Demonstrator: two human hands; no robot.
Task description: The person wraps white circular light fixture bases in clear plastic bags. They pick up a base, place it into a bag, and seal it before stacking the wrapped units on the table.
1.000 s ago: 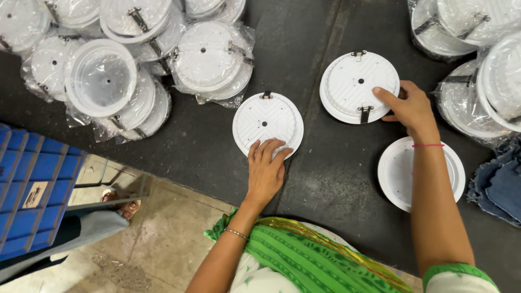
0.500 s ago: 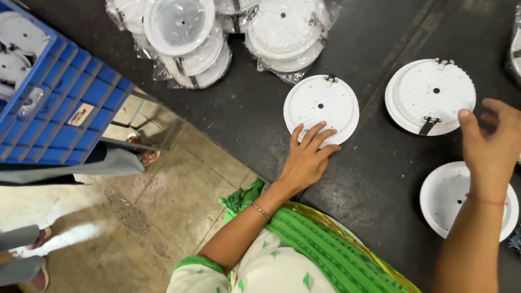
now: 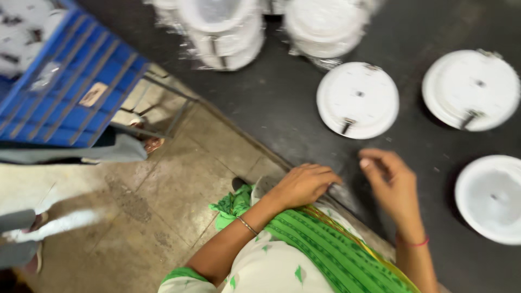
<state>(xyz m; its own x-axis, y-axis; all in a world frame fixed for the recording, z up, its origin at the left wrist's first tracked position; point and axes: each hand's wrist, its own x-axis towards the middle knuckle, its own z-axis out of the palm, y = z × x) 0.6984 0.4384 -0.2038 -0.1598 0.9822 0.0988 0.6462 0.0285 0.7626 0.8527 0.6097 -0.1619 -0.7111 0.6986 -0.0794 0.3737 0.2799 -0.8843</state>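
Hands sit empty at the table (image 3: 260,103) edge: left hand (image 3: 304,185) resting loosely curled, right hand (image 3: 392,184) half open above it. Nearest white disc (image 3: 357,100), clip side up, is best gripped by its rim.

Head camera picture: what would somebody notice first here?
Three round white discs lie on the dark table, to the right. At the table's near edge, the left hand rests and the right hand hovers, both empty. A blue crate stands at the far left.
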